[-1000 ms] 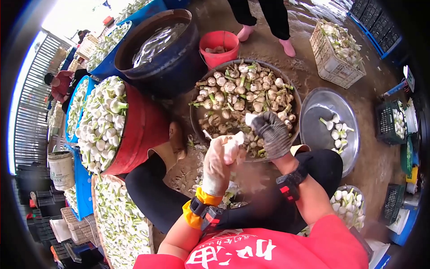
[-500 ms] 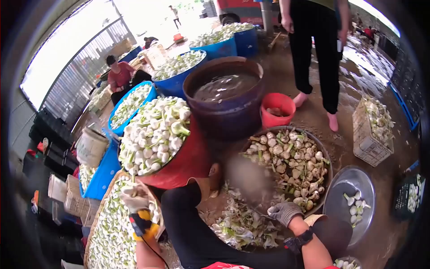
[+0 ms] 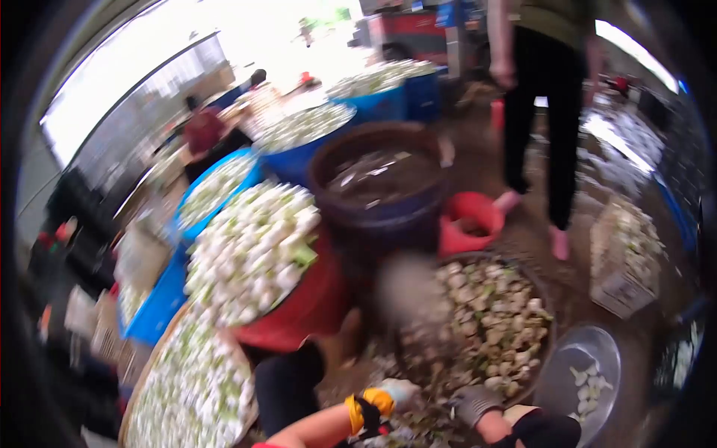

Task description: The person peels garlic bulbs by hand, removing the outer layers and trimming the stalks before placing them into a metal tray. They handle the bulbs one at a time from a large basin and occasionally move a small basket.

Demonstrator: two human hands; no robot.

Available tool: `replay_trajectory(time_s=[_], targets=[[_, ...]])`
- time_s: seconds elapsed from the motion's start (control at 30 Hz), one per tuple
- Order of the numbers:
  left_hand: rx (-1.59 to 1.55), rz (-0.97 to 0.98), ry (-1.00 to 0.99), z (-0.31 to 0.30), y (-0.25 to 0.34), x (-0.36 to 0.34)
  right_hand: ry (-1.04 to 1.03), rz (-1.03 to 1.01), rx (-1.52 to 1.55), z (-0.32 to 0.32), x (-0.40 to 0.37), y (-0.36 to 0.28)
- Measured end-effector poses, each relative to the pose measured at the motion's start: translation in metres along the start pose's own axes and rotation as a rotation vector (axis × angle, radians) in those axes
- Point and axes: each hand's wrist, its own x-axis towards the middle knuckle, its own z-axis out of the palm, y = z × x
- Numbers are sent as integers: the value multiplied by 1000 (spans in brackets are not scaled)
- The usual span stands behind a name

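Note:
My left hand [image 3: 399,393], in a pale glove with a yellow cuff, is over the loose peelings [image 3: 418,427] in front of me. Its fingers are smeared by motion, so any grip is hidden. To its right, my right hand [image 3: 476,405] wears a grey glove. It is at the near rim of a wide round basin [image 3: 549,328] of soil-stained garlic bulbs [image 3: 497,317]. The right fingers look curled, but I cannot make out what they hold. A blurry spot covers the basin's left part.
At left lies a wide basket of trimmed garlic [image 3: 190,381], beside a heaped red tub [image 3: 299,313]. A dark water barrel [image 3: 377,216] and red bucket [image 3: 469,224] stand ahead. At right are a metal bowl [image 3: 605,388] and a crate [image 3: 624,291]. A person [image 3: 549,112] stands beyond.
My left hand has moved right, from above the basket of trimmed garlic, where it held a bulb, to beside my right hand. The whole view has shifted and blurred.

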Motion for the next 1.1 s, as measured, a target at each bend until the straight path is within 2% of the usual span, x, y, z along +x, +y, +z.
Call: replay_trajectory(time_s=[0.03, 0.07, 0.13, 0.2, 0.23, 0.27, 0.3, 0.37, 0.47, 0.57, 0.6, 0.67, 0.7, 0.73, 0.8, 0.83, 0.87, 0.9, 0.93, 0.97, 1.0, 1.03, 1.07, 1.1], targets=[[25, -33, 42, 6, -8, 38, 69, -53, -34, 15, 5, 9], [-94, -40, 220, 10, -10, 67, -246, 75, -67, -11, 10, -4], [-21, -153, 313, -3, -13, 101, -384, 85, 62, -46, 1, -20], [-6, -238, 323, -5, -8, 128, -372, 40, 101, -45, 1, -13], [57, -245, 213, -14, 1, 130, -376, 51, 112, -43, 2, -11], [121, -247, 104, -20, 11, 133, -299, 42, 128, -41, 2, -8], [128, -232, 91, -10, 10, 145, -220, 36, 143, -38, 2, -6], [220, -170, 58, 15, 1, 174, -198, 46, 156, -32, 5, 0], [282, -178, -28, 18, 15, 193, -209, 61, 132, -27, 8, 4], [288, -153, 7, 15, 18, 188, -219, 55, 145, -33, 5, -1], [279, -160, -36, 19, 9, 190, -217, 66, 145, -34, 3, -2], [420, -347, 41, 44, -19, 190, -128, 27, 147, -32, -3, 1], [442, -315, 20, 32, -22, 181, -112, 20, 157, -26, -3, 7], [492, -272, -36, 51, -46, 204, -115, 23, 158, -27, -3, 11], [624, -269, -63, 36, -32, 182, -102, 0, 152, -27, -3, 12], [607, -215, 21, 41, -35, 178, -70, -72, 112, -11, 3, 21], [377, -229, 163, 10, -6, 143, -159, 11, 130, -19, 4, 16], [163, -238, 368, 10, -5, 135, -169, 35, 125, -28, 3, 12], [-236, -163, 354, 33, -37, 163, -186, 55, 112, -32, 1, 10], [-578, -261, 475, -11, 8, 103, -107, 67, 110, -17, 8, 17], [-862, -165, 582, 20, -13, 132, -39, 65, 105, 0, 15, 23], [-1113, -82, 598, -16, 17, 79, -1, 75, 149, -7, 11, 17], [-1601, 400, 634, 16, 2, 104, 31, 72, 188, -19, 10, 8], [-1417, 248, 679, -14, 35, 48, 170, 2, 241, -21, 6, 2]])
